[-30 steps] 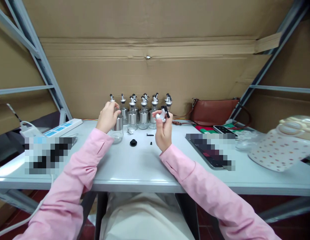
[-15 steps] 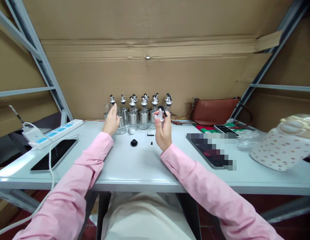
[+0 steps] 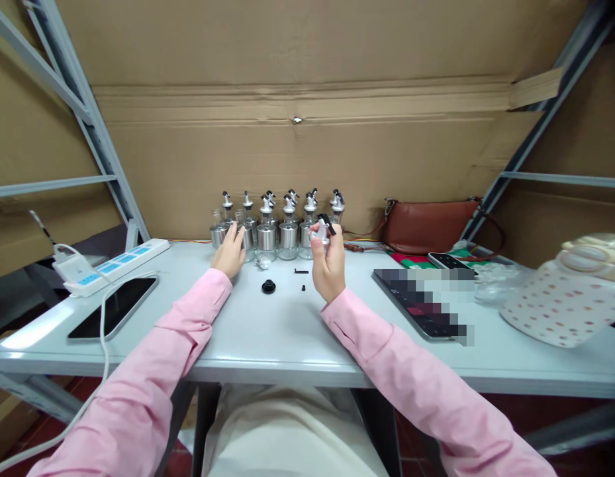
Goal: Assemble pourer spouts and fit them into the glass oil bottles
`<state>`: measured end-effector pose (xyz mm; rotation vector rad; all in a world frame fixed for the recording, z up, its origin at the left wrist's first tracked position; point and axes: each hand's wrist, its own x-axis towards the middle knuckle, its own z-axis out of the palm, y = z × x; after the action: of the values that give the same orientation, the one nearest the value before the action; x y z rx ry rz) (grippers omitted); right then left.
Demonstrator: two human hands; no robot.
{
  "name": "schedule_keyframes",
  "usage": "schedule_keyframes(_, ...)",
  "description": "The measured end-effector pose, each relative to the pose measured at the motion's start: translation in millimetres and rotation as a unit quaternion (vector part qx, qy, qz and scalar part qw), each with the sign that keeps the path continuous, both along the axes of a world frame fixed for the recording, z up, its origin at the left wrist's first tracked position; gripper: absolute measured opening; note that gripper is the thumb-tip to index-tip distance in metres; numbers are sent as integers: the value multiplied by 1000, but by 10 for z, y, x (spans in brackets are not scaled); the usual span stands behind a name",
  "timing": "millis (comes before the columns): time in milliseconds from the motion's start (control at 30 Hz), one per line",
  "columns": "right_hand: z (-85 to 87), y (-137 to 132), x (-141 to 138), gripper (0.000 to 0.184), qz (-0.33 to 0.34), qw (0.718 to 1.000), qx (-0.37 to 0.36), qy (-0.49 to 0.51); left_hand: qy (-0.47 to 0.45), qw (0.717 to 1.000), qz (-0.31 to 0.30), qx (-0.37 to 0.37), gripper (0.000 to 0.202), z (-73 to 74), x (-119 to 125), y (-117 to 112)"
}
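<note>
Several small glass bottles (image 3: 287, 232) with steel collars and pourer tops stand in rows at the back of the grey table (image 3: 267, 344). My left hand (image 3: 230, 250) lies beside the leftmost bottles, fingers stretched out, fingertips at a bottle (image 3: 246, 236), holding nothing. My right hand (image 3: 330, 266) is raised just right of the rows and pinches a silver pourer top with a black lever (image 3: 322, 228). On the table between my hands lie a black round cap (image 3: 268, 287), two tiny black parts (image 3: 301, 271) and a small clear piece (image 3: 261, 262).
A white power strip (image 3: 116, 260) and a dark phone (image 3: 113, 306) with a cable lie at the left. To the right are a blurred tablet (image 3: 421, 301), a second phone (image 3: 449, 260), a brown bag (image 3: 431, 225) and a polka-dot object (image 3: 560, 298). Cardboard walls the back.
My left hand carried a bottle back into the row, let go and now rests open beside it. My right hand kept the pourer top and barely moved.
</note>
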<state>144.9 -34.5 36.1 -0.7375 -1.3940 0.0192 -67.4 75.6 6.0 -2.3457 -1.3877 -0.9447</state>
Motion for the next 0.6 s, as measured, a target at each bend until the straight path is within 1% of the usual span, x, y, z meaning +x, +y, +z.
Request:
schedule_keyframes(133,-13,12,11,22,-7,1000,5,-7,-10,1000,8,6,53,5,35,-35)
schedule_keyframes(233,-11,18,21,21,-14,1000,14,-12,-22,999,20,26,48,18,67,-75)
schedule_keyframes(300,5,8,24,21,-23,999,22,-18,-34,998,20,46,44,47,105,-124)
schedule_keyframes(367,27,-8,24,21,-34,999,27,-28,-54,996,8,67,41,90,160,-199)
schedule_keyframes(467,47,-19,25,24,-56,997,27,-42,-75,991,-49,103,38,152,278,-350)
schedule_keyframes(600,33,-1,29,24,-73,996,9,-59,-52,973,-174,144,38,174,484,-564)
